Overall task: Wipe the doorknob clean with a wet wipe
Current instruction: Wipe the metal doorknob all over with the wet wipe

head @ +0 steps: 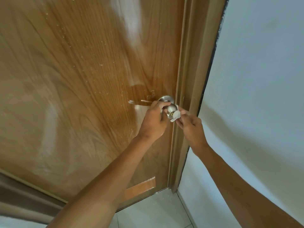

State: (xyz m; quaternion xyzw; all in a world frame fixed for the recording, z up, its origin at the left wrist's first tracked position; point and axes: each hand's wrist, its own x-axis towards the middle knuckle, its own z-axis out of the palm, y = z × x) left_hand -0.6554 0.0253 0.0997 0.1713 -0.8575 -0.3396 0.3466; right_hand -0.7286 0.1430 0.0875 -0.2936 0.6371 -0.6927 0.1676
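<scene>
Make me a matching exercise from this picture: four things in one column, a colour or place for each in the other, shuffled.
1. doorknob
2. wet wipe
3. door
4. wall

a. pale blue-white, right of the frame
b. brown wood grain
c. silver metal, between both hands
d. white, pinched in the right hand

Pairs: 1-c, 2-d, 3-b, 4-a

You are facing a wood-grain door (74,79) that carries the round metal doorknob (171,109), mounted close to its right edge on a round metal plate (166,98). The door sits shut in a brown frame (189,79). A pale orange rectangular patch (141,186) lies flat on the door near its bottom edge (what it is made of cannot be told). Below, the floor (156,211) is light tile, with small pale specks along the door's foot.
</scene>
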